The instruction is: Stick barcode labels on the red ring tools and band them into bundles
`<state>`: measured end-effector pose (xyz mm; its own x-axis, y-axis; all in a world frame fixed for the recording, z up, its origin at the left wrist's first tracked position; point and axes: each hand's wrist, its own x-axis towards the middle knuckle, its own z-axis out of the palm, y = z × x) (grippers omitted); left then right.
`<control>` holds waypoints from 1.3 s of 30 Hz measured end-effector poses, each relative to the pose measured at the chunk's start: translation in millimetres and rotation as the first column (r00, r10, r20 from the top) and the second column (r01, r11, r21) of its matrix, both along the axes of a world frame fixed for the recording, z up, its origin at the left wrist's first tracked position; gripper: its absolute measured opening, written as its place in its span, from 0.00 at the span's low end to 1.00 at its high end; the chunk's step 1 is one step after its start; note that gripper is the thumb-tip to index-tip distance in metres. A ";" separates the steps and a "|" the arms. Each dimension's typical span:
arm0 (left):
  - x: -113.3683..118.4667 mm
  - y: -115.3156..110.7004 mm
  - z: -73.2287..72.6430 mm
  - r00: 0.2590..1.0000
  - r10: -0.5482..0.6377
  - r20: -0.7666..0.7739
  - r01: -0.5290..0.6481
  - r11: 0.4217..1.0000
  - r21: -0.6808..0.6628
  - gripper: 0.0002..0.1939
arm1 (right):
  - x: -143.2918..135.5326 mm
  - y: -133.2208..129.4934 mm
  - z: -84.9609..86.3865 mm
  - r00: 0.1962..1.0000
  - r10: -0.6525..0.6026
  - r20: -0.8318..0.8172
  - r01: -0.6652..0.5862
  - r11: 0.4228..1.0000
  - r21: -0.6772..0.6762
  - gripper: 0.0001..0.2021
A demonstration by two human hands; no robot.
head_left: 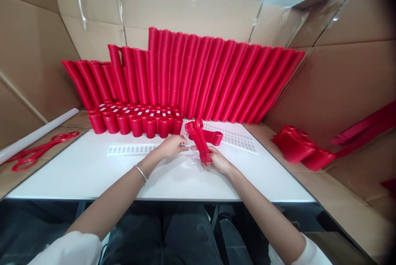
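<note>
My right hand (pixel 218 161) is closed round the lower end of a nested stack of red plastic pieces (pixel 200 141), wide at both ends and narrow between. The stack leans over the white table. Close by on the left, my left hand (pixel 173 146) pinches a small whitish label (pixel 185 145), whose details are too small to read. Just behind the held stack lies another red bundle (pixel 213 137). A white strip of printed labels (pixel 133 149) runs flat towards my left hand. Farther back on the right is a larger label sheet (pixel 238 138).
Tall red stacks (pixel 198 77) lean against the cardboard wall (pixel 185 9). Short red bundles with white labels (pixel 136 126) stand in front of them. Red pieces (pixel 43 149) and a white roll (pixel 40 133) lie left of the table (pixel 108 178); red bundles (pixel 295 145) lie right.
</note>
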<state>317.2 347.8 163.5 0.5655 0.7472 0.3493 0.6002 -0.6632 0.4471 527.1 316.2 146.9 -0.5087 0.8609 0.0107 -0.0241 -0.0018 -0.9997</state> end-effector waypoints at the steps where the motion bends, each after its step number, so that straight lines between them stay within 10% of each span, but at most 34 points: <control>1: 1.2 0.1 0.0 1.000 -0.004 0.005 0.004 1.000 0.002 0.06 | -0.6 -1.3 0.9 1.000 0.008 0.012 -0.008 1.000 0.009 0.28; 17: -21.9 4.4 10.1 0.990 0.133 0.043 -0.130 0.989 -0.064 0.05 | -0.5 -3.2 3.1 0.994 -0.113 0.008 0.111 0.989 0.102 0.30; 39: -43.9 4.0 19.0 0.999 0.038 0.013 -0.035 0.980 -0.195 0.10 | 6.7 -8.8 13.5 0.988 -0.142 0.054 0.135 0.983 0.125 0.27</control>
